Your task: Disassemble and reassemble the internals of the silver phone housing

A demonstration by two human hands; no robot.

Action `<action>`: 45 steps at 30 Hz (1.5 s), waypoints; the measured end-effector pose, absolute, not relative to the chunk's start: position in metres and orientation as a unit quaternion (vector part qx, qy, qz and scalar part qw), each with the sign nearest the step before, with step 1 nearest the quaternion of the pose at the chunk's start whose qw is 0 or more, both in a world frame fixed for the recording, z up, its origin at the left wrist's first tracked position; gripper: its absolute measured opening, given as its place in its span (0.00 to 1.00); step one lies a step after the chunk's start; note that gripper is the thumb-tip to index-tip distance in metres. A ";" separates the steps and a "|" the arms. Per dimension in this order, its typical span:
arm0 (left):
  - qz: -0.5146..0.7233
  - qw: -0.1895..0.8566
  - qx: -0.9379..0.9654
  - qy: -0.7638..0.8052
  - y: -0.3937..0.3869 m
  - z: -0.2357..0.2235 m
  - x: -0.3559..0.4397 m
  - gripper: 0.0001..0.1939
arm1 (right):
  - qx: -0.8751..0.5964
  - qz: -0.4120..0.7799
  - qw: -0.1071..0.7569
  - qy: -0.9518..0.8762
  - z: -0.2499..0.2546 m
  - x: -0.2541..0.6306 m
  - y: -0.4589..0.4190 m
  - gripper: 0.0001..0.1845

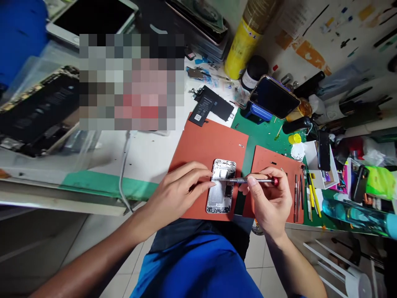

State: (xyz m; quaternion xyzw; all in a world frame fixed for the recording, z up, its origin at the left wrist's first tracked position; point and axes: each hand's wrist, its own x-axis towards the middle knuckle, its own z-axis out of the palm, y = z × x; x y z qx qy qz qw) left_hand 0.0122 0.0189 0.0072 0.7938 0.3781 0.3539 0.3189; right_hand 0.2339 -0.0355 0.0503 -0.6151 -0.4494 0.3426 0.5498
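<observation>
An opened silver phone body [221, 190] lies on a red-brown mat [204, 145] at the bench's near edge. My left hand [180, 190] rests on the phone's left side, its fingers stretched across the edge and pressing it down. My right hand [269, 198] is closed round a slim screwdriver [251, 180] with a red end cap. The shaft lies nearly level and its tip reaches into the upper part of the phone.
A second red-brown mat [273, 161] lies to the right, with several hand tools [305, 196] beside it. Black batteries [211, 105] lie behind the mat, a phone on a blue stand [273, 99], a yellow can [240, 49], a white cable [124, 165] on the left.
</observation>
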 end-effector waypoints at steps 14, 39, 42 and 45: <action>0.369 0.363 0.771 0.372 0.020 0.007 0.009 0.02 | -0.589 0.369 0.551 -0.462 0.042 0.229 -0.039 0.14; 0.357 0.358 0.787 0.354 0.022 0.008 0.008 0.05 | -0.574 0.358 0.533 -0.508 0.045 0.231 -0.041 0.16; 0.355 0.357 0.786 0.358 0.022 0.008 0.010 0.05 | -0.574 0.338 0.526 -0.529 0.045 0.232 -0.043 0.16; 0.351 0.354 0.789 0.359 0.022 0.009 0.010 0.05 | -0.588 0.304 0.506 -0.553 0.044 0.235 -0.046 0.16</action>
